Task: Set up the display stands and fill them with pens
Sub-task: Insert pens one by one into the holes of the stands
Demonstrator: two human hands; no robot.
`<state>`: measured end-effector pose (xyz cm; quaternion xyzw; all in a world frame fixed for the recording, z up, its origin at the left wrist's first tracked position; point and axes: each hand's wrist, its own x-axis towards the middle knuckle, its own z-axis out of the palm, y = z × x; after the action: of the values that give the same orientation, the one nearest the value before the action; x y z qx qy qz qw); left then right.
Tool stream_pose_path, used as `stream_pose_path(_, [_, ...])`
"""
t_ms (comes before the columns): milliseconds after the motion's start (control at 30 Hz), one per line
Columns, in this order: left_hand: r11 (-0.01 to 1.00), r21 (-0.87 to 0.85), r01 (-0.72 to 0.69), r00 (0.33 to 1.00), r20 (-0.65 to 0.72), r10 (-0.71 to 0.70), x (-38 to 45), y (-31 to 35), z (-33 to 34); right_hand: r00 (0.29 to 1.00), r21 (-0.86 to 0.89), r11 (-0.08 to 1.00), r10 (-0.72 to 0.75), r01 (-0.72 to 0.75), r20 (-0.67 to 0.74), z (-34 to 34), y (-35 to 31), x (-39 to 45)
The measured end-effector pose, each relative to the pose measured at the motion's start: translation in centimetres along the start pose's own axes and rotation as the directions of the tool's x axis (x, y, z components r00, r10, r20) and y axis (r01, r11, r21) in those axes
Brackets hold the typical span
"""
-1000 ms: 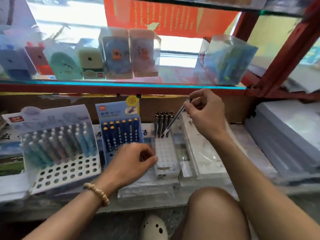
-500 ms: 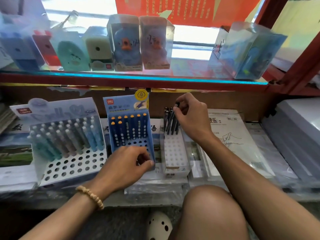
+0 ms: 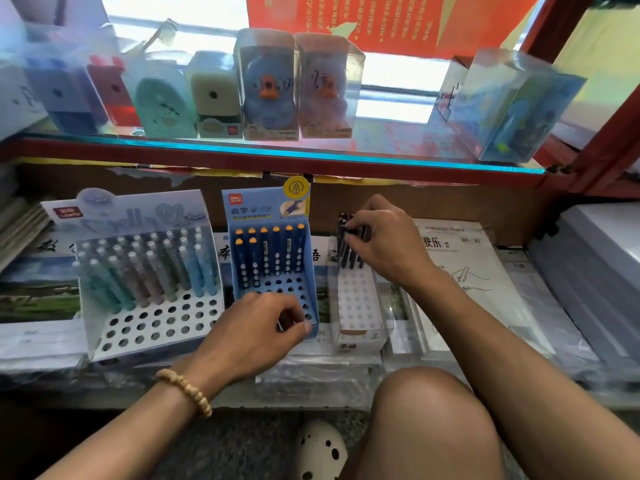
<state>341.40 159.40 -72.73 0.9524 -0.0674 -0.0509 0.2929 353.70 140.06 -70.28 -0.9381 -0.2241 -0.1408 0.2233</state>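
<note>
Three display stands sit on the low shelf. The wide pale stand (image 3: 152, 323) at the left holds several pastel pens. The blue stand (image 3: 273, 271) in the middle holds several dark blue pens with orange tips. The narrow white stand (image 3: 356, 306) at the right has a few black pens (image 3: 348, 252) in its back row. My right hand (image 3: 384, 240) pinches the top of one black pen standing in that row. My left hand (image 3: 256, 330) lies at the blue stand's front edge with its fingers curled; what they hold is hidden.
A glass shelf with a red frame (image 3: 277, 154) runs just above the stands and carries boxed sharpeners (image 3: 266, 88). Wrapped paper packs (image 3: 485, 271) lie to the right, stacks of books to the left. My bare knee (image 3: 429, 417) and a white shoe (image 3: 320, 452) sit below.
My right hand brought a black pen down from mid-air into the white stand's back row and now pinches its top. The left hand stayed at the blue stand.
</note>
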Motion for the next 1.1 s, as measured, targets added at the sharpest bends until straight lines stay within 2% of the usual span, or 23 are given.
stream_pose_path(200, [1.000,-0.011,-0.001,1.000,-0.005,0.001,-0.6,-0.1,-0.2,0.999,-0.004,1.000,0.003,-0.003,0.047,-0.7,-0.7,0.0])
stream_pose_path(333, [1.000,-0.001,-0.008,1.000,0.001,0.008,-1.3,-0.2,-1.1,1.000,0.117,0.993,0.001,-0.002,0.012,-1.5,-2.1,0.0])
stream_pose_path(600, [0.999,0.044,0.003,0.999,-0.034,-0.002,-5.7,-1.7,-5.0,0.982,0.230,0.968,-0.138,0.105,0.131,-3.5,-9.0,0.4])
stream_pose_path(867, [0.992,0.066,0.103,0.976,-0.201,-0.088,-13.6,-3.5,-12.2,0.931,0.283,0.919,-0.328,0.274,0.162,-3.9,-19.4,1.9])
stream_pose_path(1100, [0.960,-0.012,0.280,0.857,-0.448,-0.255,-23.6,-6.0,-18.4,0.815,0.320,0.831,-0.533,0.455,0.227,-1.7,-30.8,3.1])
